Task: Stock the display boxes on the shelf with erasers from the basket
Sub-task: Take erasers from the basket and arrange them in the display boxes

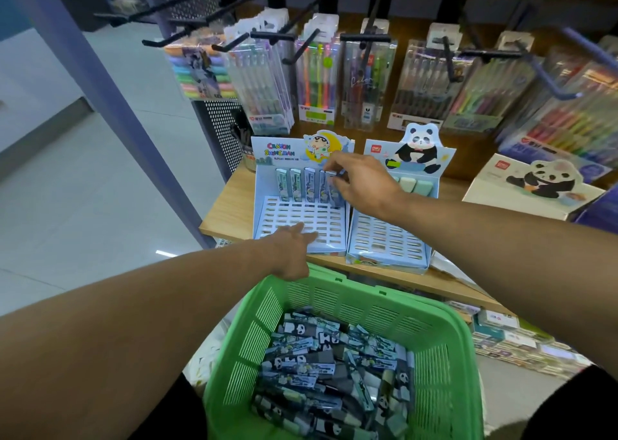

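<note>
A green basket [384, 300] full of wrapped erasers [329, 369] stands below the shelf. On the wooden shelf [227, 202] sit two light-blue display boxes. The left box [267, 158] holds a back row of several upright erasers [296, 185]. My right hand [363, 182] pinches the rightmost eraser [335, 190] in that row. My left hand [292, 252] rests with straight fingers on the left box's front edge. The right panda box [388, 238] has pale green erasers [413, 183] at its back.
Packs of pens [317, 81] hang from black hooks above the boxes. A white panda box [531, 185] lies on the shelf at the right. More stationery [521, 339] sits on a lower shelf at the right. A purple post [110, 105] stands at the left.
</note>
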